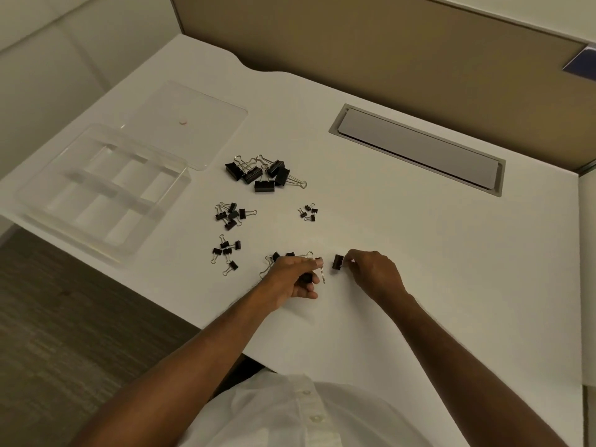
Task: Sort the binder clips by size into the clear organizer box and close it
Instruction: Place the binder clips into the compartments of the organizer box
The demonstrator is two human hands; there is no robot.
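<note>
- Two bare hands are working at the near edge of a white table (pixel 419 253): the left hand (pixel 292 279) is curling round a binder clip (pixel 319 269), and the right hand (pixel 374 272) is pinching another black clip (pixel 337 262) by its handles.
- Four sorted piles are lying beyond them: large clips (pixel 261 174) farthest, medium clips (pixel 232 214), smaller clips (pixel 225 251) nearer on the left, and tiny clips (pixel 309 212) to the right.
- A clear organizer box (pixel 103 195) is sitting open at the far left, its lid (pixel 187 124) lying flat behind it.
</note>
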